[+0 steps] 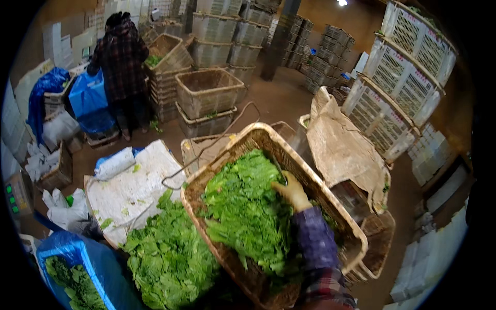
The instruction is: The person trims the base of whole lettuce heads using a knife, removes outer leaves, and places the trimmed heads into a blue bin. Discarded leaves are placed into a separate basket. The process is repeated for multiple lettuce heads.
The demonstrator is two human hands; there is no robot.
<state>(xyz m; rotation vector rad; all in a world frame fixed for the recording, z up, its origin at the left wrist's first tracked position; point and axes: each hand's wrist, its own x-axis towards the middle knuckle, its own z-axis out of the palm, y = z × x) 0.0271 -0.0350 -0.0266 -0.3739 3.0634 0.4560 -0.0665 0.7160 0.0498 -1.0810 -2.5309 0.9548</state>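
Note:
Leafy green vegetables (248,209) lie in a heap inside a dirty plastic crate (310,164), which stands tilted in the view. My right hand (292,192), in a pale glove, reaches into the crate at the heap's right side. A dark, thin tool (279,167), perhaps a knife, shows by its fingers; the hand seems to grip it, though its exact kind is unclear. Left of the crate lies a second heap of leafy greens (170,248). A long bent metal rod (209,145) reaches over the crate's left rim. My left hand is out of view.
At lower left stands a container lined with blue plastic (104,267), holding greens. A white sheet (131,190) lies beyond the loose heap. Stacked crates (403,77) rise at right, near a draped tan sack (337,139). Another person (120,62) stands bent at upper left.

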